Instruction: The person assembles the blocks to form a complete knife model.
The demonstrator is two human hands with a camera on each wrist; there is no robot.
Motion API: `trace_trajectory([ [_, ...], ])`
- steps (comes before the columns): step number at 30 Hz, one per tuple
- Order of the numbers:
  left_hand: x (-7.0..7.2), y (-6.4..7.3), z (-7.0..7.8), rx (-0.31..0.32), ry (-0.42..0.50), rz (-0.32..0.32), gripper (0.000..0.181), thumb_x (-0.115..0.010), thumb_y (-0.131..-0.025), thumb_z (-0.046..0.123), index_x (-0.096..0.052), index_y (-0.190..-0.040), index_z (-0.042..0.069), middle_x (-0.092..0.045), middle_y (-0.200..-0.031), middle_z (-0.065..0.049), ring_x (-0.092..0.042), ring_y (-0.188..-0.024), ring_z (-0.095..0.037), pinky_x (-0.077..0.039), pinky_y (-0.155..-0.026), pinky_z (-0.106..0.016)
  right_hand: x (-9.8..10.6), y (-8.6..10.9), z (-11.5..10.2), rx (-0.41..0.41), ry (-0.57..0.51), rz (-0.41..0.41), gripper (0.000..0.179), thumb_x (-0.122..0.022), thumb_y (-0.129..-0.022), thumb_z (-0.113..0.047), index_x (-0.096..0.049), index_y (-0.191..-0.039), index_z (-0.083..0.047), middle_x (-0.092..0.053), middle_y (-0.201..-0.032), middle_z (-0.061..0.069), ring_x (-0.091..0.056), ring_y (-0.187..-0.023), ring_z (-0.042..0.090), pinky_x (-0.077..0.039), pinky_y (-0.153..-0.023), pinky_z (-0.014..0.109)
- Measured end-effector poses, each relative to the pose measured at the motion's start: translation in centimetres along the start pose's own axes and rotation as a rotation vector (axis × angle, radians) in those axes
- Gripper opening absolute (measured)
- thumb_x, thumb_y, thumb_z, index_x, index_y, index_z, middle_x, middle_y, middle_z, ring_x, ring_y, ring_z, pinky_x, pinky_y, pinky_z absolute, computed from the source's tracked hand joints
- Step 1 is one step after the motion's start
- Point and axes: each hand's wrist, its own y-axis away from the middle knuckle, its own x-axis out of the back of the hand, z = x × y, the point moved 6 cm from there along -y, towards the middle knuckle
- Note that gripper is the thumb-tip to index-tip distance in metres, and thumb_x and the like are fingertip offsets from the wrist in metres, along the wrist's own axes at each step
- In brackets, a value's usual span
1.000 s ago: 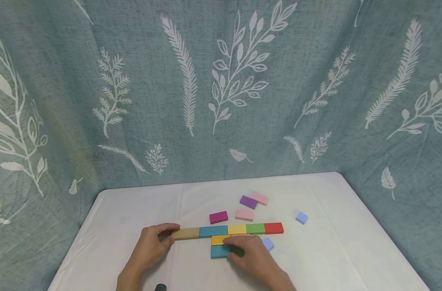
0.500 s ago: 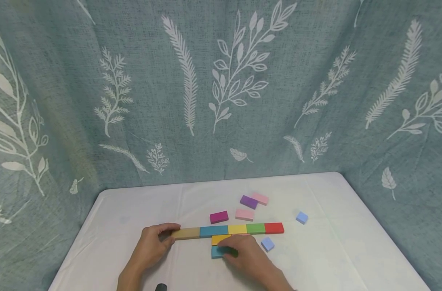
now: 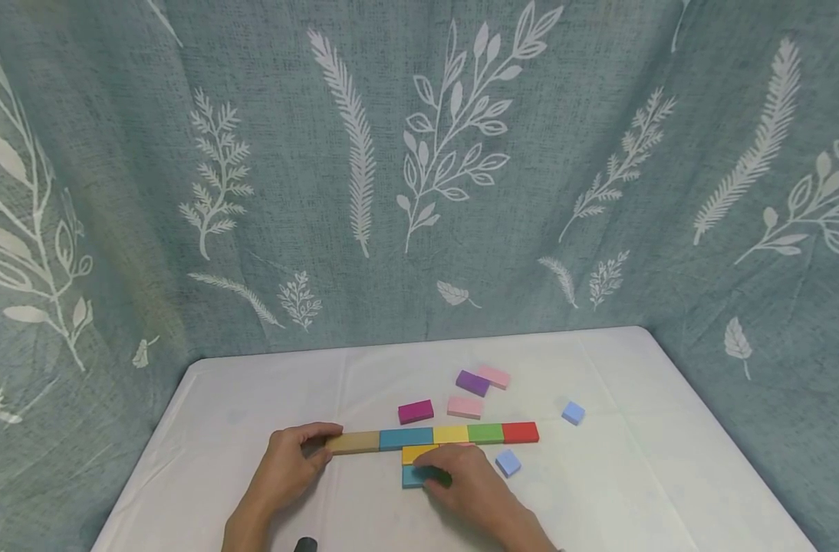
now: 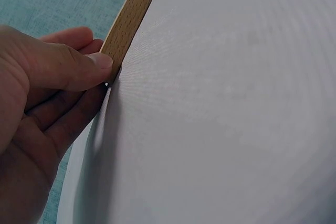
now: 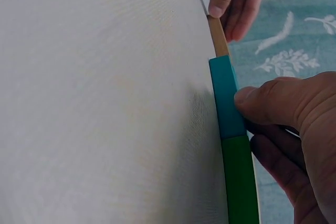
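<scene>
On the white table a row of flat blocks runs left to right: a tan wooden block (image 3: 357, 442), a long blue block (image 3: 406, 438), a yellow block (image 3: 450, 435), a green block (image 3: 485, 434) and a red block (image 3: 521, 432). My left hand (image 3: 288, 468) pinches the tan block's left end between thumb and fingers. Below the row lie an orange block (image 3: 414, 455) and a shorter blue block (image 3: 411, 477). My right hand (image 3: 476, 483) holds this blue block, thumb at its edge. A second green block (image 5: 240, 182) adjoins it, mostly hidden under the hand in the head view.
Behind the row lie a magenta block (image 3: 416, 412), a pink block (image 3: 465, 407), a purple block (image 3: 472, 382) and another pink one partly behind it. Two light blue cubes (image 3: 508, 463) (image 3: 574, 413) sit to the right. A patterned curtain (image 3: 419, 192) surrounds the table (image 3: 633, 475).
My right hand has shifted slightly left along the shorter blue block, uncovering more of the near light blue cube. That blue block sits a touch farther from me. My left hand stays put.
</scene>
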Motion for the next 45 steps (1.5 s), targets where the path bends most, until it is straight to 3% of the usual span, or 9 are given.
trace_trajectory([
  [10, 0.0, 0.0, 0.0, 0.005, -0.007, -0.002, 0.037, -0.081, -0.089, -0.009, -0.083, -0.120, 0.010, -0.082, -0.123, -0.006, -0.076, -0.124, -0.032, -0.059, -0.113, -0.053, -0.1, 0.0, 0.3, 0.013, 0.002, 0.014, 0.030, -0.084, -0.098, -0.015, -0.081, -0.127, -0.021, -0.081, -0.121, -0.014, -0.071, -0.108, 0.002, -0.064, -0.107, 0.034],
  [17, 0.2, -0.1, 0.0, -0.018, -0.005, 0.003, 0.037, -0.080, -0.089, -0.010, -0.083, -0.120, 0.010, -0.082, -0.124, -0.007, -0.075, -0.125, -0.033, -0.058, -0.114, -0.054, 0.9, 0.1, 0.9, -0.033, -0.069, 0.042, 0.034, -0.084, -0.099, -0.023, -0.080, -0.132, -0.023, -0.079, -0.125, -0.015, -0.073, -0.115, 0.004, -0.064, -0.107, 0.035],
  [22, 0.2, -0.1, -0.1, -0.017, 0.003, -0.001, 0.037, -0.080, -0.089, -0.011, -0.082, -0.120, 0.010, -0.082, -0.124, -0.007, -0.075, -0.125, -0.033, -0.059, -0.113, -0.053, 3.1, -0.2, 1.7, -0.080, -0.130, 0.091, 0.037, -0.086, -0.097, -0.029, -0.080, -0.133, -0.024, -0.080, -0.128, -0.012, -0.076, -0.119, 0.011, -0.066, -0.104, 0.037],
  [28, 0.1, -0.1, -0.1, -0.008, -0.004, -0.001, 0.037, -0.080, -0.089, -0.011, -0.083, -0.120, 0.010, -0.082, -0.124, -0.007, -0.075, -0.126, -0.033, -0.058, -0.114, -0.054, 6.6, -0.4, 3.3, -0.108, -0.133, 0.238, 0.039, -0.090, -0.093, -0.024, -0.082, -0.130, -0.018, -0.082, -0.127, -0.006, -0.075, -0.126, 0.020, -0.064, -0.108, 0.049],
  [33, 0.1, -0.1, -0.1, -0.007, 0.001, -0.001, 0.037, -0.080, -0.089, -0.011, -0.083, -0.120, 0.010, -0.082, -0.124, -0.008, -0.076, -0.125, -0.033, -0.059, -0.113, -0.053, 9.8, -0.5, 4.7, -0.117, -0.166, 0.357, 0.039, -0.091, -0.091, -0.022, -0.082, -0.130, -0.021, -0.081, -0.129, -0.006, -0.075, -0.128, 0.022, -0.062, -0.111, 0.054],
  [40, 0.1, -0.2, -0.1, -0.009, 0.002, -0.003, 0.036, -0.080, -0.089, -0.010, -0.083, -0.120, 0.010, -0.082, -0.124, -0.007, -0.076, -0.125, -0.032, -0.059, -0.113, -0.052, 13.3, -1.1, 6.8, -0.113, -0.256, 0.417, 0.044, -0.089, -0.094, -0.022, -0.078, -0.136, -0.015, -0.079, -0.135, 0.005, -0.074, -0.130, 0.030, -0.059, -0.111, 0.062],
  [45, 0.1, -0.2, 0.0, -0.009, 0.006, -0.002, 0.036, -0.080, -0.089, -0.010, -0.083, -0.120, 0.010, -0.082, -0.124, -0.007, -0.076, -0.124, -0.032, -0.059, -0.112, -0.052, 15.0, -1.5, 7.9, -0.117, -0.253, 0.430, 0.046, -0.089, -0.094, -0.021, -0.077, -0.136, -0.010, -0.080, -0.133, 0.009, -0.075, -0.129, 0.033, -0.059, -0.110, 0.061],
])
